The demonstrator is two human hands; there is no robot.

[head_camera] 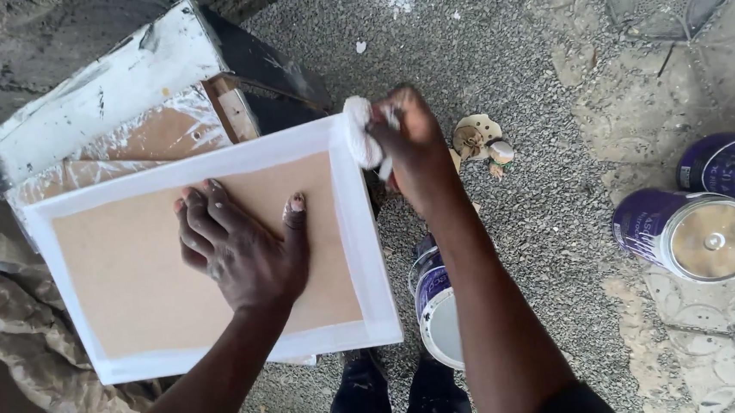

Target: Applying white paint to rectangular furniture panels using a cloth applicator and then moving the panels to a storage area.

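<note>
The gravel floor (541,220) fills most of your view, with patterned paving at its right edge. On it stands a paint-smeared white box (109,86), and across its top lies the brown board (216,260) with a white painted border, tilted a little, its near right corner hanging out past the box. To the left of the box lies crumpled brown paper (3,301). Two purple paint cans (697,231) lie on their sides well off to the right, and a third can (437,309) stands just below the board's right edge. Your left hand (245,249) lies flat on the bare brown middle of the board, fingers spread. Your right hand (410,143) has its grip pinched around a small white rag (361,134), which touches the board's white border at the top right corner.
</note>
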